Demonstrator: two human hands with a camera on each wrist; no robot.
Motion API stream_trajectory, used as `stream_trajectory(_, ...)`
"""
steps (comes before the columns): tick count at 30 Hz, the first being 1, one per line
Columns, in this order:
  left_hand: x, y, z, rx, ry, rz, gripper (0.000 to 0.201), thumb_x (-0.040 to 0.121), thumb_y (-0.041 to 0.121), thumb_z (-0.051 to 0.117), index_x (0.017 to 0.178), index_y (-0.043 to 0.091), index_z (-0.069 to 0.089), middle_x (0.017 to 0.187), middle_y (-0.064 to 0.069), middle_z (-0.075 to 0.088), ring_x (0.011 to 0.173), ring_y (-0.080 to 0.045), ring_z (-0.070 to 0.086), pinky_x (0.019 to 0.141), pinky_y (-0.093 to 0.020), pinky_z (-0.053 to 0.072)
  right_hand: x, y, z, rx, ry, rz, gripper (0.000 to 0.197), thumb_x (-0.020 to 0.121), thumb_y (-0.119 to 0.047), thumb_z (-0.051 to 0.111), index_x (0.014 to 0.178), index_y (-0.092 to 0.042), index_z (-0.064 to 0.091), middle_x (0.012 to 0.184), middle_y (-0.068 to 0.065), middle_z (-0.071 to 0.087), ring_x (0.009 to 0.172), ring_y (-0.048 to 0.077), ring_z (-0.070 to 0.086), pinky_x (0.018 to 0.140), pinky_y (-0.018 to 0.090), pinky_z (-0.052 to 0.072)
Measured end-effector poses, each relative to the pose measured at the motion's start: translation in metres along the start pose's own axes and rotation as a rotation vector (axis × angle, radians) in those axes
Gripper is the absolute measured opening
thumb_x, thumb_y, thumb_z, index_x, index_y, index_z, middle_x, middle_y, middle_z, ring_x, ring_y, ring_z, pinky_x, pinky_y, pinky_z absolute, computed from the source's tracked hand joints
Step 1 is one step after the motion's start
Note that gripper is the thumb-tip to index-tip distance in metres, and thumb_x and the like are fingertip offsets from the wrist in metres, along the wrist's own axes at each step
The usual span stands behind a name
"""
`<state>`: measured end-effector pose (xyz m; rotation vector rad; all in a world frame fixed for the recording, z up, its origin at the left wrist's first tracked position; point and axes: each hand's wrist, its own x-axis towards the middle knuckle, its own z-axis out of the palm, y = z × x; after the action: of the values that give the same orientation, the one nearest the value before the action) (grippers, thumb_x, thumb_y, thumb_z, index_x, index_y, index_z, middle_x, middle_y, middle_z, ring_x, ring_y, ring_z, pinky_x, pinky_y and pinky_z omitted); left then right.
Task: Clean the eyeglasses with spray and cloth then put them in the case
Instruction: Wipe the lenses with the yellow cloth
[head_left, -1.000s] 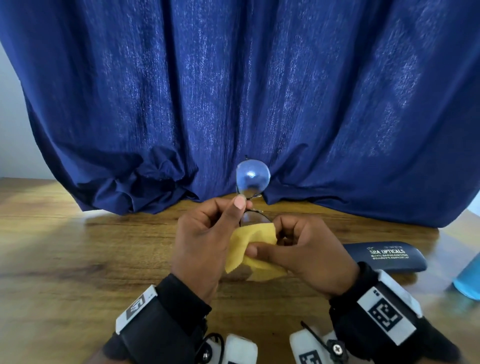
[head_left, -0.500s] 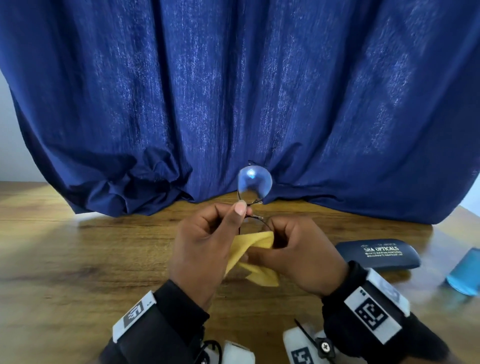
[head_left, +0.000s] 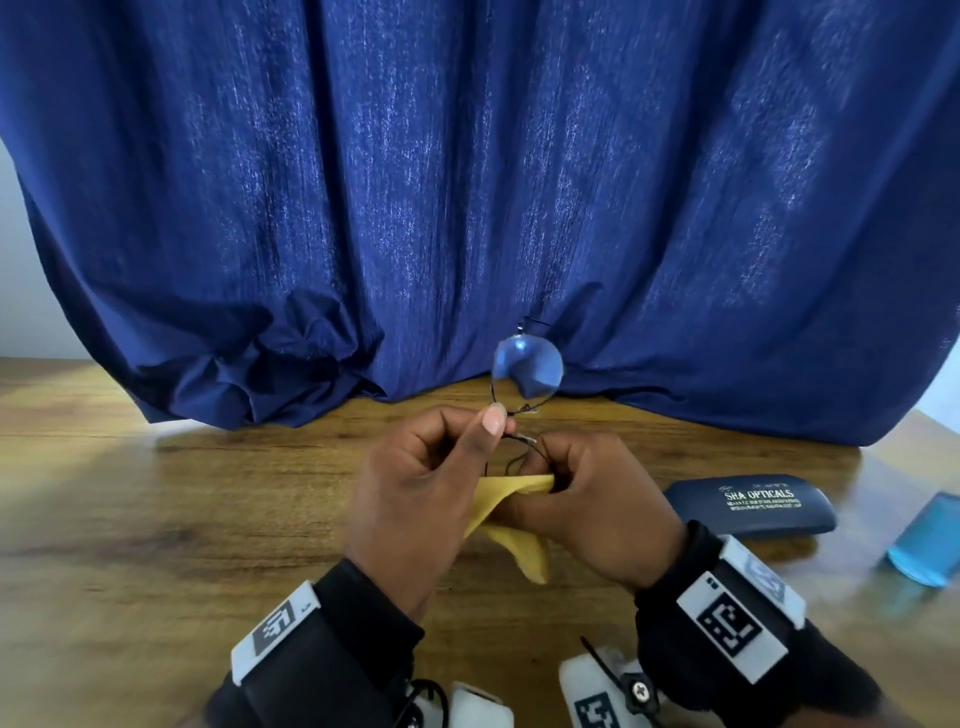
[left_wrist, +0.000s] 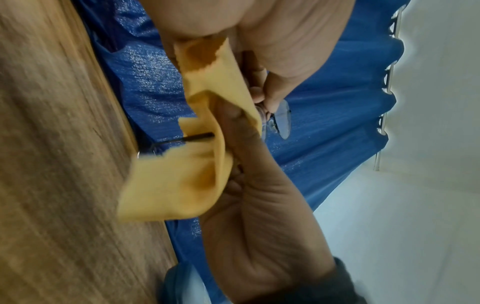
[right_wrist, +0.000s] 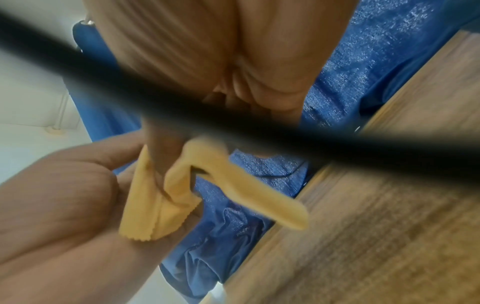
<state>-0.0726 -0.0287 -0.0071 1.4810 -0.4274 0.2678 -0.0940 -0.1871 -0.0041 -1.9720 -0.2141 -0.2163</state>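
I hold thin black-framed eyeglasses (head_left: 527, 371) upright above the wooden table (head_left: 156, 519). One round lens stands clear above my hands. My left hand (head_left: 496, 426) pinches the frame near the bridge between thumb and fingers. The right hand (head_left: 545, 478) pinches a yellow cloth (head_left: 511, 519) over the lower lens, which is hidden. In the left wrist view the cloth (left_wrist: 182, 185) drapes over my left thumb, with the free lens (left_wrist: 284, 121) and a black temple arm (left_wrist: 197, 136) behind it. The right wrist view shows the cloth (right_wrist: 155, 205) hanging between both hands.
A shut dark blue glasses case (head_left: 750, 506) lies on the table right of my hands. A light blue spray bottle (head_left: 930, 540) stands at the far right edge. A blue curtain (head_left: 467, 182) hangs along the table's back. A blurred black strap (right_wrist: 233, 115) crosses the right wrist view.
My right hand has worked the cloth down and inward on the lower lens, so less yellow shows. The free lens has tilted slightly. Both hands keep their hold.
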Motion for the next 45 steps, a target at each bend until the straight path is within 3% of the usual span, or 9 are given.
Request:
stream_trajectory(3,0.0,0.001,0.0,-0.004,-0.017,0.006,0.019,0.088,0.036,0.069,0.077,0.024,0.079,0.064,0.016,0.071,0.062,0.003,0.064,0.065,-0.02,0.052,-0.001,-0.001,0.0,0.074,-0.008,0.039,0.027,0.075,-0.015,0.088,0.066,-0.004,0.065,0.065,0.014,0.068,0.059,0.018,0.059,0.06,0.035,0.051)
stream_trajectory(6,0.004,0.0,-0.004,0.031,-0.003,0.011,0.019,0.088,0.037,0.07,0.073,0.029,0.078,0.082,0.006,0.081,0.083,-0.011,0.076,0.075,-0.036,0.061,0.001,-0.002,-0.002,0.173,0.002,0.042,0.015,0.077,-0.003,0.084,0.084,0.003,0.073,0.086,0.024,0.075,0.076,0.039,0.071,0.077,0.047,0.061)
stream_trajectory(11,0.004,0.0,-0.005,0.069,0.016,0.035,0.019,0.09,0.036,0.071,0.084,0.02,0.08,0.08,-0.004,0.081,0.078,-0.032,0.077,0.075,-0.06,0.061,0.001,-0.004,0.0,0.313,0.005,0.038,0.03,0.075,0.011,0.08,0.099,-0.006,0.075,0.09,0.015,0.08,0.082,0.022,0.076,0.074,0.033,0.063)
stream_trajectory(17,0.005,0.0,-0.008,0.016,0.046,0.064,0.017,0.091,0.029,0.07,0.08,0.018,0.077,0.073,0.0,0.08,0.068,-0.014,0.075,0.063,-0.031,0.061,0.003,-0.004,-0.003,0.44,-0.062,0.051,0.049,0.08,0.015,0.072,0.122,-0.01,0.069,0.104,0.014,0.08,0.096,0.023,0.077,0.078,0.03,0.061)
stream_trajectory(27,0.003,-0.004,-0.004,0.026,-0.008,0.041,0.018,0.092,0.031,0.07,0.086,0.018,0.08,0.081,-0.005,0.081,0.08,-0.029,0.076,0.075,-0.05,0.064,0.001,-0.005,0.0,0.431,-0.043,0.093,0.048,0.077,0.017,0.075,0.118,-0.009,0.071,0.099,0.015,0.08,0.089,0.022,0.078,0.075,0.028,0.061)
stream_trajectory(30,0.003,-0.004,-0.004,-0.015,0.005,0.043,0.019,0.089,0.033,0.07,0.085,0.017,0.08,0.081,-0.006,0.081,0.077,-0.024,0.077,0.07,-0.04,0.062,0.001,-0.003,0.0,0.452,0.037,0.075,0.044,0.074,0.015,0.079,0.108,-0.011,0.073,0.094,0.012,0.08,0.084,0.021,0.076,0.073,0.029,0.062)
stream_trajectory(37,0.0,-0.007,0.001,-0.09,0.026,-0.008,0.022,0.085,0.037,0.071,0.084,0.019,0.082,0.079,-0.002,0.08,0.076,-0.016,0.073,0.072,-0.034,0.057,-0.003,-0.008,0.008,0.369,-0.085,0.031,0.047,0.086,0.009,0.072,0.127,-0.014,0.068,0.101,0.017,0.079,0.095,0.03,0.076,0.088,0.037,0.061)
stream_trajectory(42,0.001,-0.008,-0.001,-0.119,-0.007,-0.043,0.023,0.091,0.031,0.069,0.088,0.013,0.081,0.086,-0.009,0.082,0.083,-0.028,0.077,0.075,-0.041,0.063,-0.002,-0.007,0.0,0.399,0.078,0.051,0.042,0.076,0.0,0.084,0.113,-0.015,0.073,0.091,0.013,0.081,0.085,0.025,0.078,0.074,0.029,0.063)
stream_trajectory(45,0.003,-0.011,-0.002,-0.134,-0.022,-0.054,0.025,0.087,0.034,0.068,0.086,0.013,0.082,0.088,-0.011,0.082,0.086,-0.026,0.076,0.075,-0.03,0.062,-0.002,-0.01,-0.002,0.458,0.14,0.03,0.038,0.073,-0.015,0.082,0.11,-0.011,0.073,0.092,0.007,0.082,0.082,0.017,0.078,0.068,0.024,0.061)
